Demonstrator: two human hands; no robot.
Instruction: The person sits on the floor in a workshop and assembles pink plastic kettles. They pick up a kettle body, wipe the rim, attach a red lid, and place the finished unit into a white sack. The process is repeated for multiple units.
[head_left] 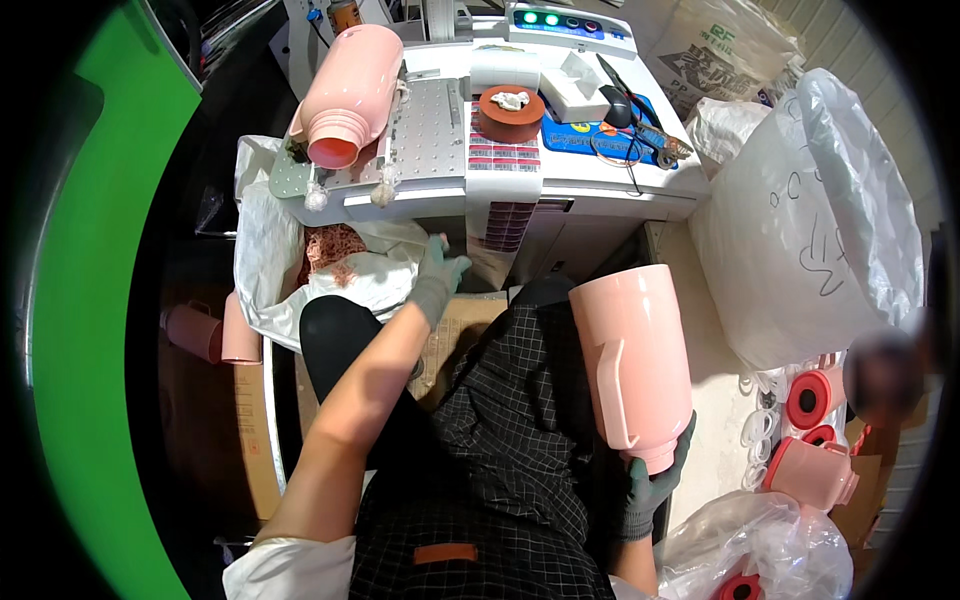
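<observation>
Right hand [648, 492] is gripping pink jug [645, 360] by its neck, some fingers hiding behind it; jug is extending toward worktop's [580, 178] front right corner. Left hand [437, 282] is hanging loosely spread near front edge, well apart from jug. Label strip [503, 188] is overhanging that edge, showing tiny print; white bag [790, 230] is bearing handwriting.

Left hand [439, 272] and right hand [655, 487] in grey-green knit gloves [432, 297]; white sleeve [292, 570]; black apron [510, 430], thin white grid, brown rectangular patch [445, 553]; black trousers [340, 325].
</observation>
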